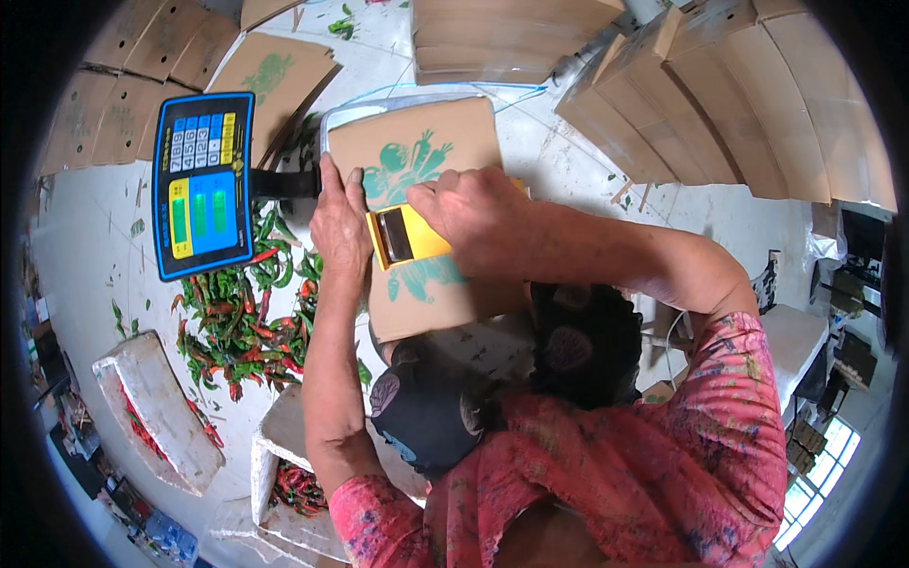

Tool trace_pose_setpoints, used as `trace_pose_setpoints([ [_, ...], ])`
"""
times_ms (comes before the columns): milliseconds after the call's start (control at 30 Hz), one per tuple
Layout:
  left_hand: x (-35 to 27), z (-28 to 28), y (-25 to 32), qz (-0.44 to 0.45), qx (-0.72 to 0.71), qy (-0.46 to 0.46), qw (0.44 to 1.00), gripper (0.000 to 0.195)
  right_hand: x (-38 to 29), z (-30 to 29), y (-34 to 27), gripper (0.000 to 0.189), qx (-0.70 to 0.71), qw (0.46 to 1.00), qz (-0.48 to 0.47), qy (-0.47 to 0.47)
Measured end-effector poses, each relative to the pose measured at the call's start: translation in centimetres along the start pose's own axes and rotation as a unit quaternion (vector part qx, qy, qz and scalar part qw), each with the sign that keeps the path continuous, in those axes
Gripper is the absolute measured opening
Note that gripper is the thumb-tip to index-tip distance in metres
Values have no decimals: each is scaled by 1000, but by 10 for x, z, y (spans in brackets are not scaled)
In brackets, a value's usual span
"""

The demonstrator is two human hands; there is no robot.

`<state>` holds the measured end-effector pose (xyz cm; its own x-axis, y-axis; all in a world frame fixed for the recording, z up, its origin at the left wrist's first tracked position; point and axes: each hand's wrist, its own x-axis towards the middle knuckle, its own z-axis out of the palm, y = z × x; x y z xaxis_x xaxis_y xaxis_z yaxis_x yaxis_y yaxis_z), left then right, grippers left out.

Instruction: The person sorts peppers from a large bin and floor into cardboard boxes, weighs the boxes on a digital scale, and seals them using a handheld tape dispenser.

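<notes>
A closed cardboard box (419,312) with green vegetable print lies before me, on what looks like the scale's platform. My right hand (472,213) grips a yellow tool (419,238), seemingly a packing tape dispenser, against the top of the box. Flat along the box's left edge rests my left hand (339,220), its fingers pointing away from me, thumb near the print. Left of it stands the scale's blue-and-black display and keypad (202,188) on a dark post. What the tool's underside touches is hidden.
Red and green peppers (245,319) lie heaped on the floor at the left. Nearer me are white foam boxes (160,412) holding red peppers. Cardboard boxes (696,106) stand at the upper right, with others (511,35) at the top and upper left.
</notes>
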<state>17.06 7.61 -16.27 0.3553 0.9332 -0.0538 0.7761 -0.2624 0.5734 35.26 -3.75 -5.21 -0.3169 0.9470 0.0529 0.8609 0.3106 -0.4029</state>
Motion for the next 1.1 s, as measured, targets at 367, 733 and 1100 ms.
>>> trace_pose_setpoints([
  [367, -4, 2, 5, 6, 75, 17, 997, 53, -135, -22, 109, 49, 2, 975, 190, -113],
  [733, -38, 34, -50, -307, -575, -122, 748, 61, -148, 111, 172, 60, 188, 977, 88, 56],
  [1100, -10, 122, -90, -398, -586, -345, 616, 68, -134, -44, 88, 53, 32, 986, 159, -37],
])
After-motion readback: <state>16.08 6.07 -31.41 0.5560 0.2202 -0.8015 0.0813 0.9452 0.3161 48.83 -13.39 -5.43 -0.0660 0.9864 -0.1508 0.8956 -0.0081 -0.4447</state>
